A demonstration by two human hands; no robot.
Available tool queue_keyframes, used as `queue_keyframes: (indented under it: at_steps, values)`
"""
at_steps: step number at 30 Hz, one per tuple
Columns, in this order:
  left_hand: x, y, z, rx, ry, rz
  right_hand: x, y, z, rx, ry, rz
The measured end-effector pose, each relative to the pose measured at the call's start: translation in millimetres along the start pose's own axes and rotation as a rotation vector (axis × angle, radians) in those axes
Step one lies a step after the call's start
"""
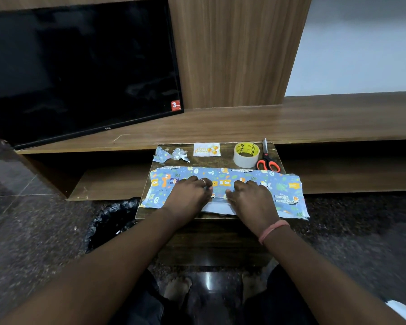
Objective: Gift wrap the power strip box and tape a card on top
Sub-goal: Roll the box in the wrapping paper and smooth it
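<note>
Blue gift wrap (pixel 284 191) with cartoon animals covers the long power strip box lying across a small wooden table (pixel 227 160). The box itself is hidden under the paper; a white strip (pixel 217 208) shows at the near edge between my wrists. My left hand (pixel 189 195) and my right hand (pixel 249 198) lie side by side on the middle of the package, fingers bent down onto the paper and thumbs close together at a seam. A white birthday card (pixel 206 149) lies at the table's far edge.
A roll of clear tape (pixel 246 154) and orange-handled scissors (pixel 267 160) sit at the table's far right. Crumpled paper scraps (pixel 171 155) lie at the far left. A black bin bag (pixel 114 221) stands left of the table. A TV (pixel 80 71) leans on the shelf behind.
</note>
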State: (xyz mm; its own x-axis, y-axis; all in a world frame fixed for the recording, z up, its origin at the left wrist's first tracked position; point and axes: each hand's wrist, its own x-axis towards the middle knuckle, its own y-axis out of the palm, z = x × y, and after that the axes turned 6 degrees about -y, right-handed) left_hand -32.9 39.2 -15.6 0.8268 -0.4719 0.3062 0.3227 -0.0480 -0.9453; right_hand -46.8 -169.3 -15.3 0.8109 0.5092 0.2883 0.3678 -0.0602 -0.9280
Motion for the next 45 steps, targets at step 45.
queue_keyframes:
  at_steps: [45]
  values:
    - [3, -28, -2, -0.108, -0.081, 0.236, -18, -10, -20, 0.321, 0.038, 0.073]
